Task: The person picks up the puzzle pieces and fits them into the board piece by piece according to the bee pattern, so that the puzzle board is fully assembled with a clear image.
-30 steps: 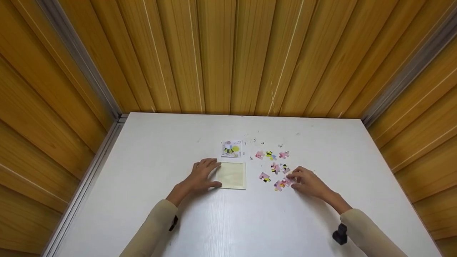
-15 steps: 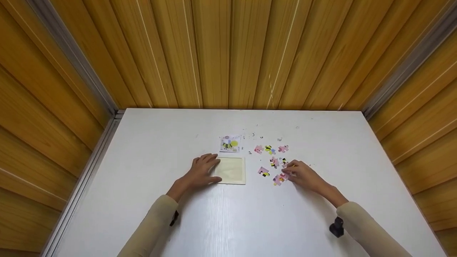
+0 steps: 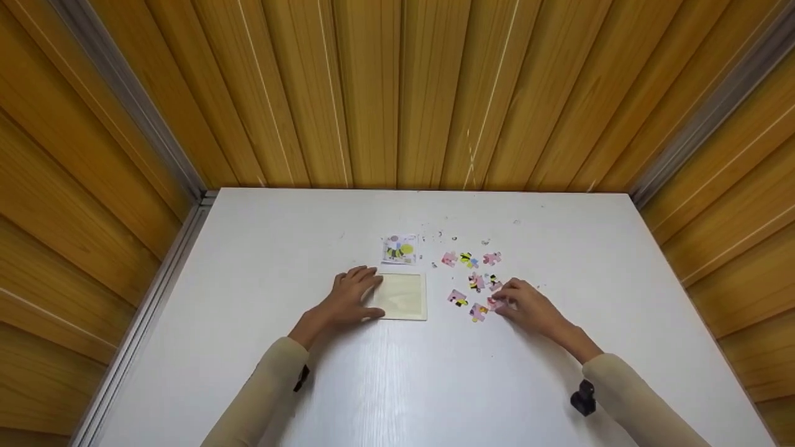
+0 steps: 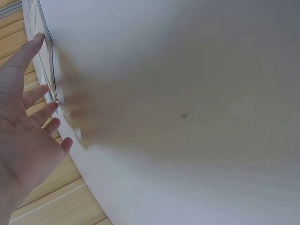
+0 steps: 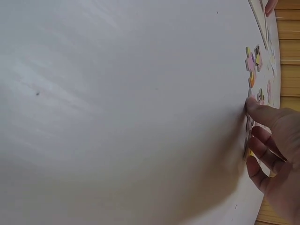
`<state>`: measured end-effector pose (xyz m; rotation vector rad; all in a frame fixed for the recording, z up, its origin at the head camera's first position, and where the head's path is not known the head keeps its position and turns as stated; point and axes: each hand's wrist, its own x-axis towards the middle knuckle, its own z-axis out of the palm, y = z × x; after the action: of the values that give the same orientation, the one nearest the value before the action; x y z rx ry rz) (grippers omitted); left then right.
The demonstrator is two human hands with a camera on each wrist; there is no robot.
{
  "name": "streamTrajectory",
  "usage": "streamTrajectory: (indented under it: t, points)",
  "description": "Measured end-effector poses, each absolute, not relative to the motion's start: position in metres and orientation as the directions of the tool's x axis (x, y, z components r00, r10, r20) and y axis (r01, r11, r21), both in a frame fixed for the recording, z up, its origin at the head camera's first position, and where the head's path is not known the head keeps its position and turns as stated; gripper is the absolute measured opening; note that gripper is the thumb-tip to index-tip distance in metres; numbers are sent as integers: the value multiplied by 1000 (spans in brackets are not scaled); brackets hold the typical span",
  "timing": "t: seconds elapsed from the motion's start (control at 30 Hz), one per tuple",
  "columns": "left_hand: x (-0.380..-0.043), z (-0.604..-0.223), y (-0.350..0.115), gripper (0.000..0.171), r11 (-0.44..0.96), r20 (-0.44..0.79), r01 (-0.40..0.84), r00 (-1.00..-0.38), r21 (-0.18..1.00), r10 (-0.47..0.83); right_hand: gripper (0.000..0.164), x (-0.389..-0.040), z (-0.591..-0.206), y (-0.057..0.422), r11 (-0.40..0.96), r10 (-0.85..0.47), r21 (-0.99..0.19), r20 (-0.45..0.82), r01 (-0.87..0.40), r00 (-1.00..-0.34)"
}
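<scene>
My left hand (image 3: 348, 299) rests at the left edge of a shallow pale wooden puzzle tray (image 3: 423, 298), thumb at the near corner and fingers spread at the far one. In the left wrist view, the thumb of the left hand (image 4: 28, 117) touches the tray's rim. My right hand (image 3: 531, 307) pinches a pink puzzle piece (image 3: 494, 303) on the table between thumb and fingers, which partly hide it. Just left of it lies a pink and yellow piece (image 3: 477, 312). In the right wrist view, the right hand (image 5: 281, 140) has its thumb against a piece's edge.
Several other puzzle pieces (image 3: 476, 282) lie loose right of the tray. A bee picture card (image 3: 399, 249) lies behind the tray. Small dark marks dot the white table (image 3: 298, 236). Wood-panelled walls (image 3: 372, 93) stand behind it and at both sides.
My right hand has moved slightly left and its fingers have drawn closer together on the pink piece. The pink and yellow piece has shifted left. My left hand stays at the tray.
</scene>
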<state>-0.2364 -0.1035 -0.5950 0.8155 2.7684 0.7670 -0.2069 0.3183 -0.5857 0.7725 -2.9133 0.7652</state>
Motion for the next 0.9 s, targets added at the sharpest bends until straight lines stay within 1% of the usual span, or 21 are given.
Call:
streamTrajectory:
  t: [0.17, 0.3, 0.43, 0.53, 0.63, 0.7, 0.8, 0.9]
  points:
    - [-238, -593, -105, 80, 722, -9, 460, -840, 517, 542, 20, -207, -586, 318, 773, -429, -473, 104, -424, -897]
    - [-239, -592, -104, 81, 719, -7, 465, -837, 517, 547, 21, -207, -586, 318, 782, -411, -478, 88, -400, -908]
    - [-241, -591, -103, 78, 712, -3, 471, -833, 520, 553, 20, -208, -585, 317, 773, -399, -478, 143, -416, -906]
    - [-241, -591, -101, 77, 708, 10, 478, -832, 520, 555, 20, -208, -584, 314, 752, -409, -471, 213, -461, -887]
    - [-240, -591, -100, 77, 705, 22, 491, -828, 511, 561, 19, -208, -581, 309, 730, -421, -474, 256, -492, -870]
    - [-239, -590, -99, 76, 701, 27, 496, -825, 512, 564, 19, -208, -579, 304, 720, -426, -482, 261, -499, -867]
    - [-238, -591, -98, 76, 693, 28, 492, -825, 527, 564, 21, -208, -574, 296, 715, -429, -502, 233, -486, -873]
    - [-240, -591, -98, 78, 703, 33, 482, -836, 522, 548, 21, -209, -570, 286, 707, -441, -516, 213, -484, -872]
